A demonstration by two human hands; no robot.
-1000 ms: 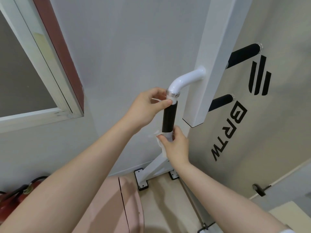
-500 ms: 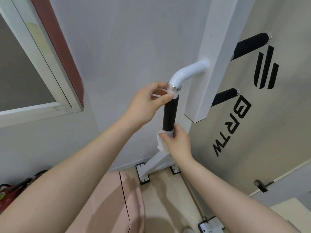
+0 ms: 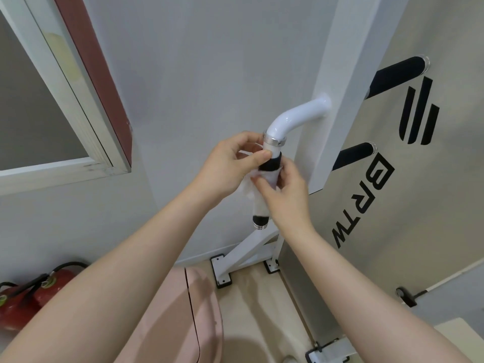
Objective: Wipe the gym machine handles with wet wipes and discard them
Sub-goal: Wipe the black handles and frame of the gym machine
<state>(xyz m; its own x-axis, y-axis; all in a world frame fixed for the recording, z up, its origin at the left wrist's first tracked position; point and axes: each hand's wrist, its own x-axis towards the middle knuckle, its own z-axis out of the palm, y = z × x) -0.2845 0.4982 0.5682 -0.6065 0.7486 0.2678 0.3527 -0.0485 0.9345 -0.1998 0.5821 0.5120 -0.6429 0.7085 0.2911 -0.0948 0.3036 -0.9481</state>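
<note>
The only readable lettering is "BRTW", printed in large black block capitals on the beige panel (image 3: 432, 231) at the right of the frame. The word runs diagonally, turned on its side, so the B sits highest at right centre and the W lowest, toward the lower middle. Above it, on the same panel in the upper right, stands a black logo (image 3: 419, 113) of three slanted bars. No other text, number or label can be read.

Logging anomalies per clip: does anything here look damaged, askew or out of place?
Only the red fire extinguisher, which lies on its side on the floor by the wall rather than standing. The wet wipe wraps the black handle grip normally.
</note>
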